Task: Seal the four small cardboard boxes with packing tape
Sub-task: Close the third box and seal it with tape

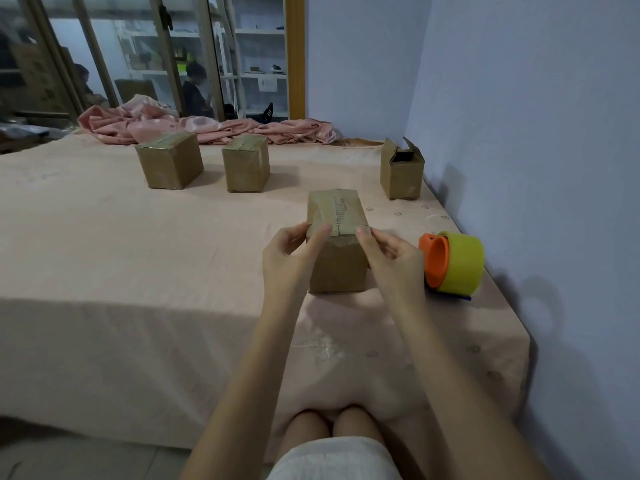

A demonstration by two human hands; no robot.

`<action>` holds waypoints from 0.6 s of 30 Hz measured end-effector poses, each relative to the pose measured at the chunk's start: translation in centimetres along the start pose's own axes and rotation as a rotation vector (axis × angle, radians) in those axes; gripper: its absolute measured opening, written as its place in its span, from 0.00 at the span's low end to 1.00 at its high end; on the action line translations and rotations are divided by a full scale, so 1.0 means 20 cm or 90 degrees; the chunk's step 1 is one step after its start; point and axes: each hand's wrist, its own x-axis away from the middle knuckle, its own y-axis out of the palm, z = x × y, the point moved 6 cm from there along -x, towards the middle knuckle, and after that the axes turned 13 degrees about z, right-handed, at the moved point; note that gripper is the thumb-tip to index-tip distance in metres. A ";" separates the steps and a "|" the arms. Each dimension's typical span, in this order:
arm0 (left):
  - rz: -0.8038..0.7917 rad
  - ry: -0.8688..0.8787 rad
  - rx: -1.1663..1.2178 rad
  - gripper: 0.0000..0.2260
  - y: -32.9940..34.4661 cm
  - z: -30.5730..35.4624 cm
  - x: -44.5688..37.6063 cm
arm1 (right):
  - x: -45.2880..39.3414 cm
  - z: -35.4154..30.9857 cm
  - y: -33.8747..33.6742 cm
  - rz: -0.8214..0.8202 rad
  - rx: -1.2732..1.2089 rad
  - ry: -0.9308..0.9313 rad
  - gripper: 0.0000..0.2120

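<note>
A small cardboard box [337, 261] stands in front of me on the pink-covered surface, its top flaps closed with tape along the seam. My left hand [294, 256] grips its near left top edge, thumb pressing on the top. My right hand [389, 258] holds the near right top edge the same way. Two taped boxes stand farther back, one at the left [169, 161] and one beside it [246, 163]. A fourth box [401, 171] at the back right has its flaps open. A tape dispenser [452, 263] with an orange core and a yellow-green roll lies right of my right hand.
The pink sheet [121, 254] covers a bed-like surface whose right edge meets a blue-white wall [536, 133]. A crumpled pink blanket [194, 128] lies along the back. Behind glass doors, a person sits near shelves. My knees [332, 424] touch the front edge.
</note>
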 end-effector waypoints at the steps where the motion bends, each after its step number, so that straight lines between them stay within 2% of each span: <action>1: 0.005 0.016 -0.024 0.16 0.00 0.01 0.00 | 0.00 0.00 0.00 0.002 0.006 -0.010 0.21; 4: -0.004 0.071 -0.078 0.17 0.00 0.02 0.00 | -0.02 0.03 -0.02 0.009 0.018 -0.018 0.15; 10: 0.038 0.131 -0.142 0.12 -0.01 0.01 0.00 | -0.03 0.00 -0.01 0.052 0.084 -0.097 0.13; 15: 0.034 0.188 -0.154 0.16 0.01 0.01 0.04 | 0.05 -0.01 0.01 0.112 0.226 -0.173 0.18; 18: 0.032 0.191 -0.164 0.20 0.00 0.00 0.05 | 0.11 -0.03 0.04 0.139 0.269 -0.198 0.24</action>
